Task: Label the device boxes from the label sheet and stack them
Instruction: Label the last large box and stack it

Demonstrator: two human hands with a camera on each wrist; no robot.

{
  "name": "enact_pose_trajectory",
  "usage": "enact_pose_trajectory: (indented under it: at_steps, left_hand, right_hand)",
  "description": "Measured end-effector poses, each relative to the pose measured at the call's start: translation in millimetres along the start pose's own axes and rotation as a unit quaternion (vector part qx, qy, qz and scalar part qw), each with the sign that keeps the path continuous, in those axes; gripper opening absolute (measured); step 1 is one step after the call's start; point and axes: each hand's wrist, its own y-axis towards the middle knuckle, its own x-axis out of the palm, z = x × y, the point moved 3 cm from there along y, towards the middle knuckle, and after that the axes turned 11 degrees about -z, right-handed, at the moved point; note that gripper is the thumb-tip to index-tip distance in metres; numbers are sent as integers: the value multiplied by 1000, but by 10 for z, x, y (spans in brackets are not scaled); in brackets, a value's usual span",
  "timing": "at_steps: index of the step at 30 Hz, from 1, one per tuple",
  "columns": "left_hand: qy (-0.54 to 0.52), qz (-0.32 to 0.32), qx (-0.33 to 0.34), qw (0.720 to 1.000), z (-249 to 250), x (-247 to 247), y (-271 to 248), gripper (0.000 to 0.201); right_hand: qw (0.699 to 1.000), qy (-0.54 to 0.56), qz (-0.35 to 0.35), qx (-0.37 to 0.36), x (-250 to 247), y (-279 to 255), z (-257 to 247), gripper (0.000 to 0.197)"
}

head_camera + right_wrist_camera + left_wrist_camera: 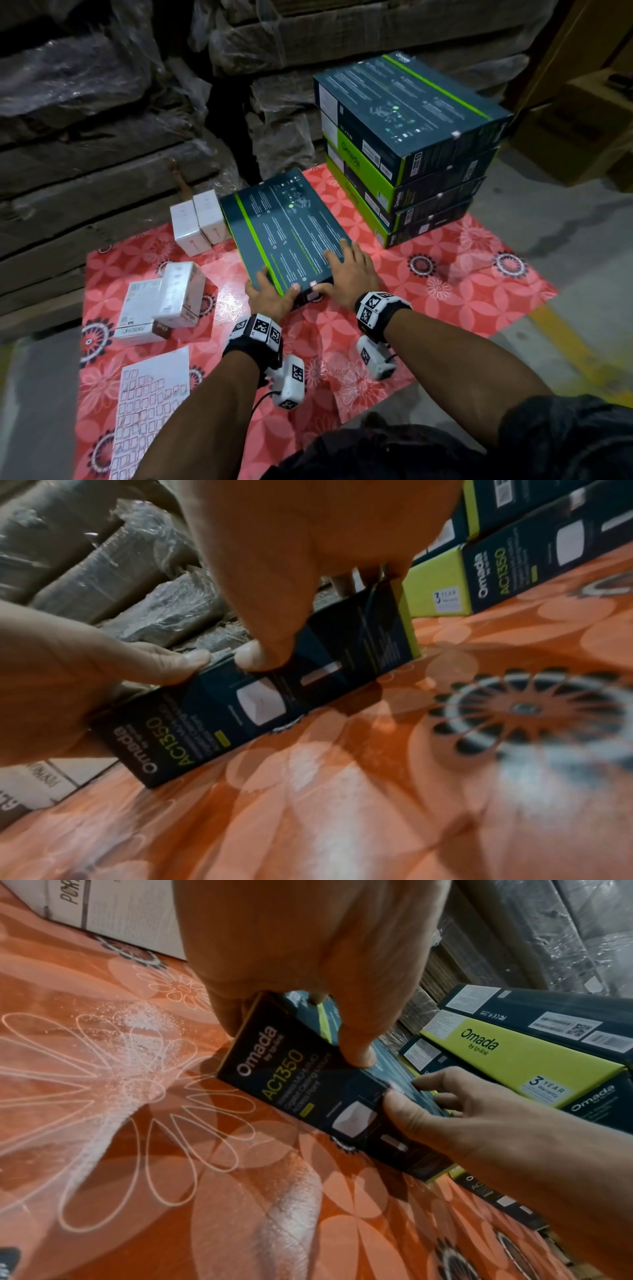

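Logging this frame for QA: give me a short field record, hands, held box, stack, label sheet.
left hand: grips near-left corner of the Omada box
right hand: fingers flat on box top, thumb on near edge
box: on the floral mat
stack: four Omada boxes, back right
label sheet: flat, near left

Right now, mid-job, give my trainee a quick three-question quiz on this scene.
1. True or false: both hands are on the dark box.
2. How many boxes are in the stack? A two, B four, C six.
3. The label sheet lies near which hand?

Key: 1 true: left hand grips its near corner, right hand rests on top. 2 B. 3 left.
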Motion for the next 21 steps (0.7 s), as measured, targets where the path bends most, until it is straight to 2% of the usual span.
enact_pose_trajectory:
  at_steps: [4,9,11,15,21]
  left_hand:
    - [-6,-3,-4,1000,1,-7,0,79]
    - [-12,-9,-2,1000,1,-19,-31,80]
    - [-16,-15,-5,1000,11,-27,-44,80]
    - [-20,-32,-25,999,19,-48,-99,83]
    - [45,-65,-72,994,7,-94,-287,87]
  right_hand:
    - [1000,-1,15,7,-1,15,-44,78]
    - [998,27,-57,-22,-128,-18,41,93]
    - [996,44,-73,-18,-176,-44,48,92]
    - [994,103,-30,8,-177,-194,22,69]
    - [975,192,52,95,-127,-437,-24,52]
